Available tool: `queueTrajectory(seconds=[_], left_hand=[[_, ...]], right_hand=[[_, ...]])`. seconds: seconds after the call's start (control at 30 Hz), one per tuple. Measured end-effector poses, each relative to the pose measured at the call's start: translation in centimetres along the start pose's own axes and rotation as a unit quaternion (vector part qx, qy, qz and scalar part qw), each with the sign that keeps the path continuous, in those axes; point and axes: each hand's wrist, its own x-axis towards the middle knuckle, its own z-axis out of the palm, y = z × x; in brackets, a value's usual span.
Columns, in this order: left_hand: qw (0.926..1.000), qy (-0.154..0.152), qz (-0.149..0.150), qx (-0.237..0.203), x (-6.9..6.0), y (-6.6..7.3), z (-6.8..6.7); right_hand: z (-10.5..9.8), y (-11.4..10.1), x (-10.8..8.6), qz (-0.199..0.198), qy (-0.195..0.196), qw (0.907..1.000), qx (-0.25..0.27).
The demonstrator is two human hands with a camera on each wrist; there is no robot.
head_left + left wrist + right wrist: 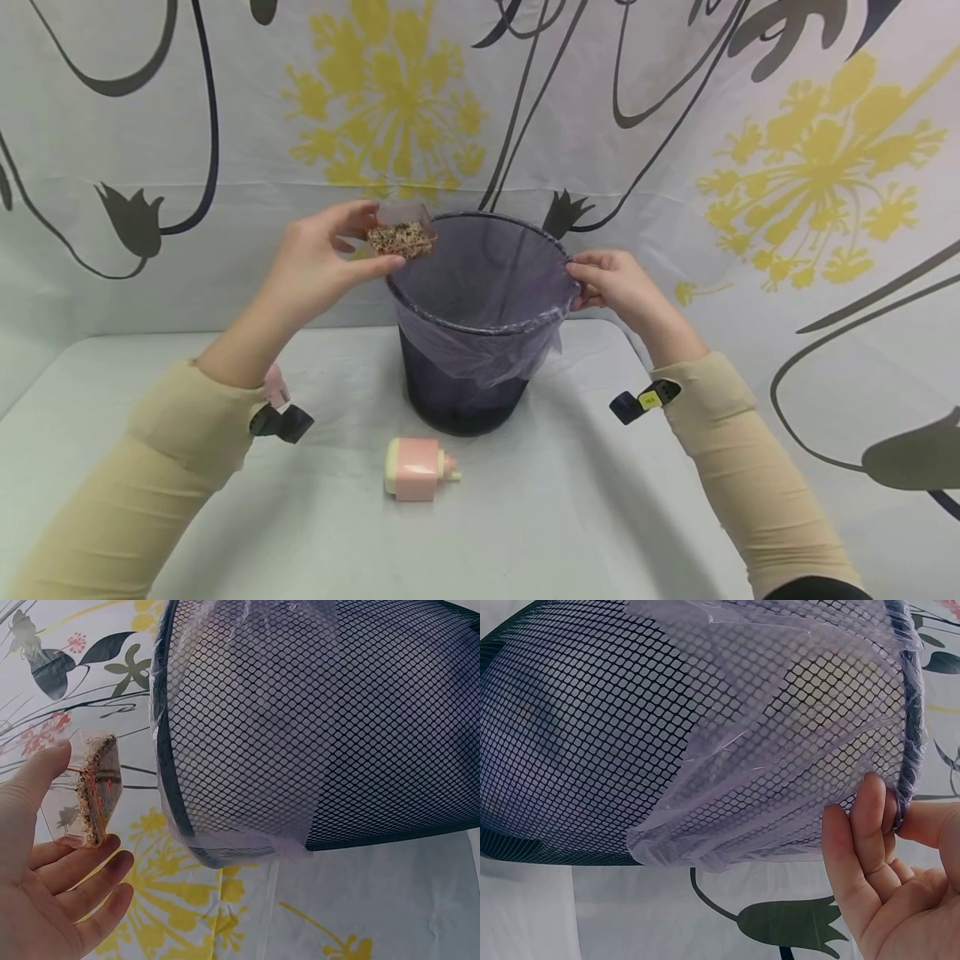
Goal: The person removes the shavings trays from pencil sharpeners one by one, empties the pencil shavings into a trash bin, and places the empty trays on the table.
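Observation:
My left hand [318, 250] pinches a small clear plastic container [403, 229] between thumb and fingers, at the left rim of a dark mesh wastebasket [465, 400]. Pale and dark shavings or crumbs [90, 795] lie in the container. A thin translucent purple bin bag [487, 350] lines the basket and folds down over its rim. On the far right, my right hand [611, 283] grips the rim, with the thumb on one side and the fingers against the bag outside [862, 832]. The basket stands upright.
A pink and cream pencil sharpener-like device [417, 470] lies on the white table [525, 517] in front of the basket. Another pink object [275, 385] is partly hidden behind my left forearm. A flower-patterned curtain [637, 167] hangs behind the table.

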Motion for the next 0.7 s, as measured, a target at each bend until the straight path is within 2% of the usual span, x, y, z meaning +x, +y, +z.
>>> queueTrajectory(seconds=[0.27, 0.7], left_hand=[[0.9999, 0.002, -0.007, 0.01, 0.8, -0.1, 0.6], [0.9997, 0.012, 0.005, 0.022, 1.5, -0.7, 1.9]], right_hand=[[0.1, 0.0, 0.0, 0.002, -0.001, 0.9998, 0.017], [0.1, 0.2, 0.0, 0.001, 0.0, 0.9998, 0.019]])
